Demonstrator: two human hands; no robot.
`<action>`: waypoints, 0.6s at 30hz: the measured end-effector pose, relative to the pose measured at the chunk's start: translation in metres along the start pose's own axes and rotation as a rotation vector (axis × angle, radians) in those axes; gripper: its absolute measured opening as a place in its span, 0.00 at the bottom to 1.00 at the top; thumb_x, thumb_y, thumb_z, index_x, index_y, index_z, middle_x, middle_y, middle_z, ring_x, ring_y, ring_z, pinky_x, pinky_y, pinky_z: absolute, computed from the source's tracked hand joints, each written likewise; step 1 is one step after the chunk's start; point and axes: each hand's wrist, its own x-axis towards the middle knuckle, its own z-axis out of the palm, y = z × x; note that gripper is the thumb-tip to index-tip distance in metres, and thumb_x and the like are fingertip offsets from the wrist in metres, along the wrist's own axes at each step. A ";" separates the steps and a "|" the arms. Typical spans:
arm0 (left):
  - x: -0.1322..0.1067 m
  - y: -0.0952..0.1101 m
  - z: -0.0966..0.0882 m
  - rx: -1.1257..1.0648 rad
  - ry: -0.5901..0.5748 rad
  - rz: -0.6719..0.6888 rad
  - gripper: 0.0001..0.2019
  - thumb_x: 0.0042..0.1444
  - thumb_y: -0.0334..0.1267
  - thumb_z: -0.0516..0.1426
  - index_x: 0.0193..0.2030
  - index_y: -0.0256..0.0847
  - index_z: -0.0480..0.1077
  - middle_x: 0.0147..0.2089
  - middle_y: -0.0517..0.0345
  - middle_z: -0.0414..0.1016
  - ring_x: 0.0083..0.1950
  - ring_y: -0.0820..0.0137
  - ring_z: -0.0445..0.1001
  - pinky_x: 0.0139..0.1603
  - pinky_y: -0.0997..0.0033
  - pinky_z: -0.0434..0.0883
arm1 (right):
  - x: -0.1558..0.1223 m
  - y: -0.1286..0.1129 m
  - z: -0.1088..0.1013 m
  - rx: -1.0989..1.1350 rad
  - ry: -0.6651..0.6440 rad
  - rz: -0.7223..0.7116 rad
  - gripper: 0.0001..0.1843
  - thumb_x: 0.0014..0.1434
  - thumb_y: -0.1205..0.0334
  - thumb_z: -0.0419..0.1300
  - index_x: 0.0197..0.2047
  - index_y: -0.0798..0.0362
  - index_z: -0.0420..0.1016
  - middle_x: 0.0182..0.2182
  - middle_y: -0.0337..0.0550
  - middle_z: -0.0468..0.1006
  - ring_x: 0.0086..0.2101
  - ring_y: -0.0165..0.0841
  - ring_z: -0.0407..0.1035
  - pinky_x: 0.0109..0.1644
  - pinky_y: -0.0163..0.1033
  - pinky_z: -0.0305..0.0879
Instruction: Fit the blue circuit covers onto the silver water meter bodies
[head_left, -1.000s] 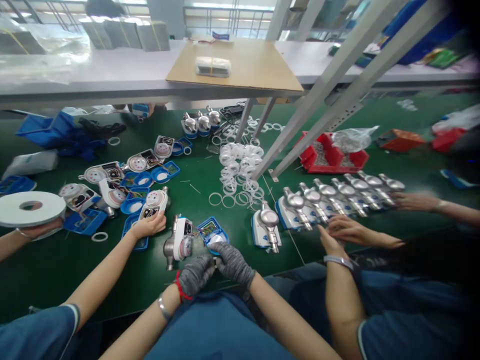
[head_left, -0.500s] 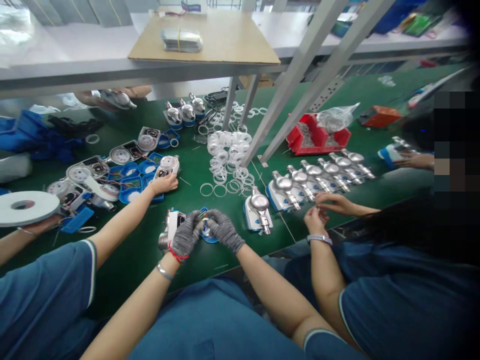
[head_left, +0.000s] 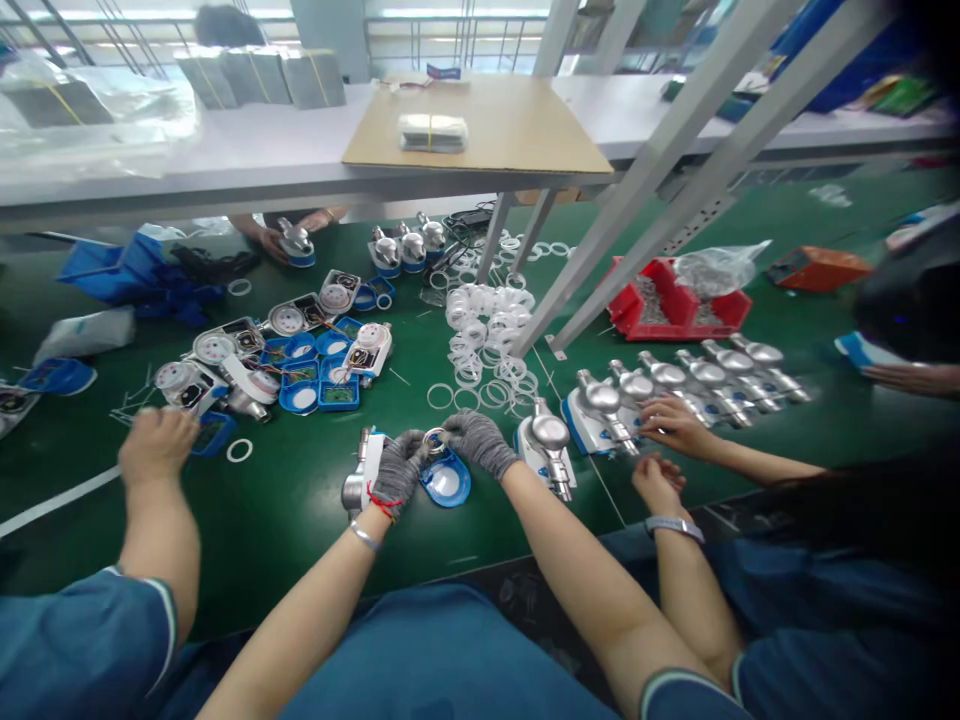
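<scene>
My left hand [head_left: 400, 468], in a grey knit glove, is closed at the left edge of a blue meter cover [head_left: 461, 482]. From the other side my right hand [head_left: 481, 446], gloved too, has its fingers closed at the cover's upper end. Between my fingertips shows a small pale round part [head_left: 435, 440]; whether it is fixed to the cover I cannot tell. Left of my left hand lies a water meter [head_left: 358, 488] with a metal body and white side. Another meter [head_left: 550, 432] stands close to my right forearm.
Clear plastic rings [head_left: 480, 315] are heaped ahead. Several meters [head_left: 664, 375] stand in a row on the right, by a co-worker's hands [head_left: 675, 425] and a red bin [head_left: 694, 315]. At left lie opened meters and blue covers [head_left: 300, 393], near another co-worker's hand [head_left: 154, 450]. Metal posts [head_left: 622, 170] rise ahead.
The view has shifted left and up. The blue cover's round lid now shows below my hands. The left co-worker's arm has drawn back from a white meter, and the white tape roll is out of sight.
</scene>
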 end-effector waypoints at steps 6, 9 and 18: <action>-0.030 0.026 0.091 0.087 0.180 -0.192 0.26 0.60 0.44 0.55 0.63 0.39 0.64 0.61 0.44 0.67 0.63 0.58 0.64 0.68 0.49 0.60 | 0.036 0.014 0.020 0.419 0.185 0.013 0.11 0.58 0.63 0.60 0.43 0.56 0.77 0.39 0.45 0.80 0.39 0.32 0.73 0.47 0.36 0.67; -0.032 0.008 0.097 0.231 0.064 -0.172 0.29 0.58 0.39 0.56 0.67 0.43 0.60 0.68 0.44 0.59 0.67 0.52 0.58 0.69 0.44 0.55 | 0.055 0.016 0.041 0.502 0.157 0.018 0.13 0.58 0.64 0.57 0.45 0.58 0.75 0.39 0.45 0.79 0.38 0.31 0.73 0.45 0.35 0.68; -0.041 -0.007 0.110 0.163 0.090 -0.136 0.23 0.62 0.38 0.49 0.64 0.44 0.64 0.71 0.51 0.51 0.71 0.60 0.53 0.72 0.57 0.56 | 0.067 0.001 0.104 0.396 -0.081 -0.050 0.10 0.59 0.60 0.60 0.39 0.57 0.80 0.34 0.42 0.81 0.34 0.30 0.72 0.39 0.32 0.66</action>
